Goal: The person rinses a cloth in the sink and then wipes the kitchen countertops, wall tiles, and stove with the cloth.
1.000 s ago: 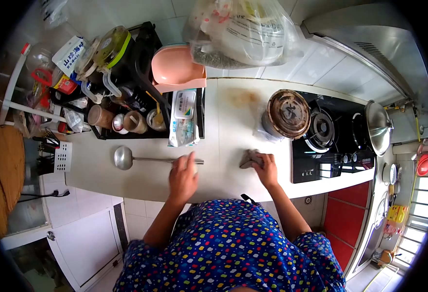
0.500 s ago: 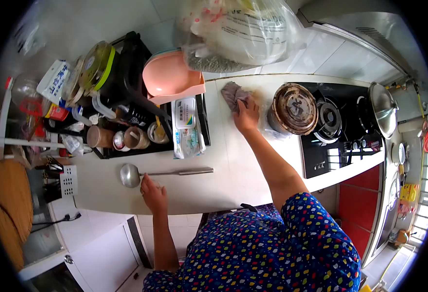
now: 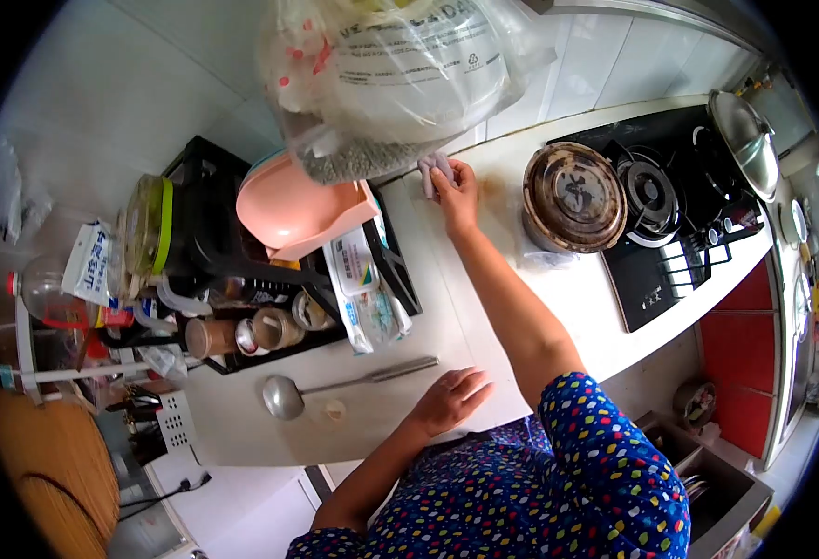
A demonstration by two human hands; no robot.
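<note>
My right hand (image 3: pixel 458 197) grips a crumpled grey cloth (image 3: pixel 436 171) at the back of the white counter (image 3: pixel 484 321), near the wall and under a hanging plastic bag. Its fingers are closed round the cloth. My left hand (image 3: pixel 450 402) is held low by the front edge of the counter with its fingers apart and nothing in them. Nearest to it is the handle end of a metal ladle (image 3: pixel 284 397), which lies on the counter. A small, pale round thing (image 3: pixel 335 410) lies beside the ladle.
A lidded brown pot (image 3: pixel 574 197) stands right of my right arm, beside the black gas stove (image 3: pixel 652 279). The bulging plastic bag (image 3: pixel 419 74) hangs overhead. At left, a black rack (image 3: pixel 195 242) holds jars and a pink bin (image 3: pixel 293 210). An open drawer (image 3: pixel 745 503) shows lower right.
My left hand has moved right, from beside the ladle's bowl to past its handle end. My right hand has pushed the cloth back towards the wall. The view has turned and shifted.
</note>
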